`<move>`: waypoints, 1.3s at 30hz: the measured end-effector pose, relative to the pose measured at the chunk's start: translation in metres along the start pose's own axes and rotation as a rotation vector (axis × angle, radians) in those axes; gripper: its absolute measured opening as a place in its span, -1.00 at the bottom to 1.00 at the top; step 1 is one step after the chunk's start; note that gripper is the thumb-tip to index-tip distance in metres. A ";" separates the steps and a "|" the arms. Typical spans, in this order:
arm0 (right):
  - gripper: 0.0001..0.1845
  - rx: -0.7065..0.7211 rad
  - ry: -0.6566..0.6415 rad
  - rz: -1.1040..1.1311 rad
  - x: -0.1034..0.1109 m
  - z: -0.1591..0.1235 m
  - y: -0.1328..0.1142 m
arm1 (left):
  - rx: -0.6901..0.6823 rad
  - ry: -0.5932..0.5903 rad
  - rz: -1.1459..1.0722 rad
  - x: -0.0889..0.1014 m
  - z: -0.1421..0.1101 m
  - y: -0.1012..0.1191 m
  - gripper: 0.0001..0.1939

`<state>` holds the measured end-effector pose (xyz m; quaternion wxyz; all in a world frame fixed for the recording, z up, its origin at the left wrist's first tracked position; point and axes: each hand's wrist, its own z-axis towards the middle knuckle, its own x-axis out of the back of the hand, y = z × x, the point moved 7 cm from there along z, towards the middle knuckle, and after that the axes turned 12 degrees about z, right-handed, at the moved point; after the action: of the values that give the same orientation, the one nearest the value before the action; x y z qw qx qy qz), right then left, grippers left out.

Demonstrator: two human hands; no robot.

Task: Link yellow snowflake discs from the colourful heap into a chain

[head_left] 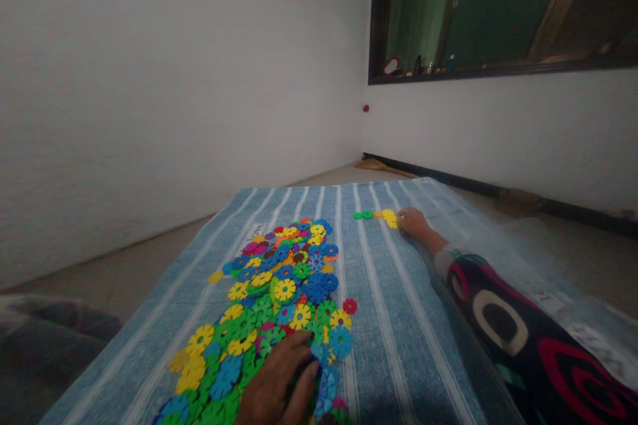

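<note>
A large pile of colourful plastic snowflake discs [284, 289] spreads over a blue striped cloth [369, 319]. At the near end of the pile lies my left hand [279, 378], its fingers stretched over the discs and apart, gripping nothing that I can see. My right hand [415, 222] reaches to the far right part of the cloth. Its fingers are closed at the edge of some yellow snowflake discs [390, 218], and the fingertips are partly hidden. Left of these, green discs [367, 214] continue a short row, with a small orange piece between.
A red disc [349, 306] lies at the pile's right edge, a yellow one [216, 276] at its left. Clear plastic sheeting [548, 285] covers the right side. Dark fabric [50, 345] is at lower left. White walls and a dark-framed window [498, 6] stand behind.
</note>
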<state>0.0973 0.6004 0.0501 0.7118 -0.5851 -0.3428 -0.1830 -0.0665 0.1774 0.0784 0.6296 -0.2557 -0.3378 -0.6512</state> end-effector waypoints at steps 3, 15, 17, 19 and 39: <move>-0.59 0.026 0.047 -0.066 0.001 -0.014 -0.004 | -0.021 0.061 0.011 0.007 0.005 0.003 -0.79; -0.73 0.346 -0.137 -0.038 -0.022 -0.178 -0.040 | 0.066 -0.063 -0.023 -0.004 0.011 -0.017 -0.76; -0.75 0.451 -0.172 0.024 -0.025 -0.215 -0.047 | 0.094 -0.110 -0.038 -0.005 0.012 -0.019 -0.76; -0.78 0.530 -0.205 0.080 -0.027 -0.246 -0.052 | 0.116 -0.131 -0.048 -0.004 0.013 -0.020 -0.76; -0.85 0.894 -0.395 0.216 -0.049 -0.386 -0.110 | 0.137 -0.215 -0.068 -0.018 0.012 -0.018 -0.82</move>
<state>0.0962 0.1960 0.0624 0.8292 -0.2786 -0.4534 0.1707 -0.0837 0.1976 0.0702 0.5834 -0.2687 -0.4555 -0.6164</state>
